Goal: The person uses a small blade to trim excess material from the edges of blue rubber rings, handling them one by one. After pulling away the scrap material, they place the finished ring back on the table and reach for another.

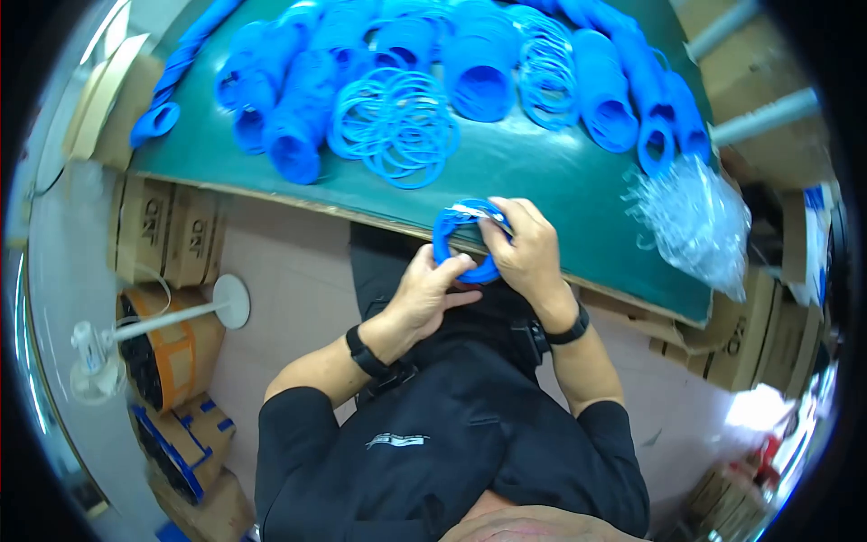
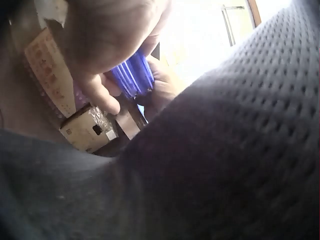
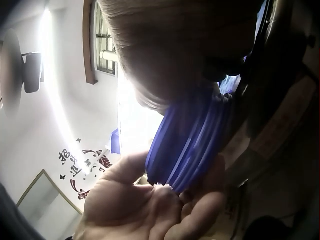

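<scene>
Both hands hold a small stack of blue rings [image 1: 441, 237] in front of the body, near the table's front edge. My left hand [image 1: 421, 296] pinches its lower left side, thumb on top. My right hand [image 1: 527, 246] grips the upper right side, with the thumb reaching into the ring opening. A shiny strip crosses the top of the stack in the head view. From the side, the right wrist view shows several thin blue layers [image 3: 187, 140] lying together between the two hands. The left wrist view shows the ring edges [image 2: 134, 77] beside the fingers.
Long stacks of blue rings [image 1: 479, 77] line the back of the green table [image 1: 578, 212]. Loose lighter-blue rings [image 1: 397, 135] lie before them. A clear plastic bag [image 1: 695, 226] sits at the right. Cardboard boxes [image 1: 167, 230] and a white stand [image 1: 232, 301] are at the left.
</scene>
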The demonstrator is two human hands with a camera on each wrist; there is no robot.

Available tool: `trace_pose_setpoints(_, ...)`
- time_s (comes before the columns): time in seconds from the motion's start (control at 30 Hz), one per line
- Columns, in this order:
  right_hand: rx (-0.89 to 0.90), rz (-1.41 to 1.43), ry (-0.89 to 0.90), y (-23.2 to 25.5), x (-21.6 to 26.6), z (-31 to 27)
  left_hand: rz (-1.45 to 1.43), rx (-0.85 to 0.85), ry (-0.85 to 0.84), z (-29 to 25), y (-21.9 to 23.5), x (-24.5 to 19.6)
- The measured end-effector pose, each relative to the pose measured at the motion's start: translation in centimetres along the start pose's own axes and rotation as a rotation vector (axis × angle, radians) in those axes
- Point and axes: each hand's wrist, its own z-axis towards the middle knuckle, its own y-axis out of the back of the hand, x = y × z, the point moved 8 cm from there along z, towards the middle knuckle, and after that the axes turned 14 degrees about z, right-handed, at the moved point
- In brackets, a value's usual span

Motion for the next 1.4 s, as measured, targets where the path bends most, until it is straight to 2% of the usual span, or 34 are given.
trace_pose_setpoints(0.03, -0.004, 0.044, -0.054, -0.2, -0.4, -0.2, 0.004, 0.030, 0.028, 0.0, 0.0, 0.1)
trace_pose_setpoints(0.07, 0.012, 0.065, -0.030, -0.7, -0.1, -0.3, -0.015, 0.028, 0.041, 0.1, 0.5, 0.4)
trace_pose_setpoints(0.13, -0.019, 0.176, -0.184, -0.9, -1.3, -0.7, -0.031, 0.020, 0.003, 0.0, 1.2, 0.1)
trace_pose_setpoints(0.33, 0.002, 0.295, -0.166, -0.8, -1.4, -0.7, 0.017, -0.135, -0.188, -2.4, 6.8, -2.4)
trace_pose_setpoints(0.4, -0.008, 0.310, -0.314, -0.5, -2.8, -1.2, -0.066, -0.184, -0.235, -4.3, 10.6, -3.4)
trace_pose_setpoints(0.43, -0.035, 0.321, -0.255, -0.3, -2.8, -1.2, -0.146, -0.205, -0.272, -5.0, 13.0, -4.1)
trace_pose_setpoints(0.53, -0.038, 0.339, -0.295, -0.3, -3.4, -1.4, -0.126, -0.480, -0.516, -7.4, 22.7, -8.9)
trace_pose_setpoints(0.57, -0.034, 0.344, -0.287, -0.4, -3.3, -1.3, -0.060, -0.508, -0.570, -7.8, 26.3, -11.3)
trace_pose_setpoints(0.6, -0.025, 0.308, -0.283, -0.5, -3.2, -1.1, -0.042, -0.648, -0.604, -8.3, 29.7, -13.9)
trace_pose_setpoints(0.7, -0.026, 0.265, -0.276, -0.8, -3.1, -1.0, 0.055, -0.777, -0.595, -7.3, 40.4, -21.0)
trace_pose_setpoints(0.8, -0.060, 0.256, -0.293, -0.8, -3.1, -1.2, 0.007, -0.886, -0.537, -4.0, 50.9, -25.6)
trace_pose_setpoints(0.83, -0.060, 0.237, -0.293, -0.8, -3.2, -1.2, 0.038, -0.943, -0.504, -3.2, 52.8, -26.6)
trace_pose_setpoints(0.87, -0.061, 0.217, -0.295, -0.8, -3.1, -1.2, 0.071, -0.998, -0.472, -2.5, 54.2, -27.6)
trace_pose_setpoints(0.9, -0.075, 0.214, -0.315, -0.8, -2.9, -1.1, 0.080, -0.984, -0.480, -1.7, 54.6, -28.7)
trace_pose_setpoints(0.97, -0.088, 0.202, -0.336, -0.8, -3.1, -1.2, 0.233, -1.050, -0.360, -0.5, 55.9, -29.7)
trace_pose_setpoints(1.0, -0.080, 0.196, -0.356, -1.0, -3.2, -1.2, 0.234, -1.043, -0.362, 0.1, 56.6, -30.3)
trace_pose_setpoints(1.1, -0.093, 0.165, -0.363, -1.2, -3.1, -0.9, 0.337, -1.178, -0.290, 1.1, 59.2, -31.2)
trace_pose_setpoints(1.13, -0.093, 0.161, -0.371, -1.2, -3.1, -0.9, 0.334, -1.176, -0.284, 1.6, 59.8, -31.1)
trace_pose_setpoints(1.2, -0.086, 0.147, -0.388, -1.2, -3.4, -1.2, 0.479, -1.285, -0.258, 1.5, 61.0, -31.5)
trace_pose_setpoints(1.23, -0.085, 0.138, -0.399, -1.3, -3.6, -1.3, 0.618, -1.332, -0.188, 1.5, 62.3, -31.7)
trace_pose_setpoints(1.27, -0.079, 0.136, -0.399, -1.4, -3.6, -1.3, 0.614, -1.333, -0.183, 1.8, 63.7, -31.7)
trace_pose_setpoints(1.33, -0.094, 0.128, -0.394, -1.4, -3.6, -1.3, 0.924, -1.423, -0.046, 1.5, 64.1, -32.1)
trace_pose_setpoints(1.4, -0.092, 0.133, -0.396, -1.4, -3.8, -1.3, 0.893, -1.422, -0.040, 1.4, 63.7, -31.7)
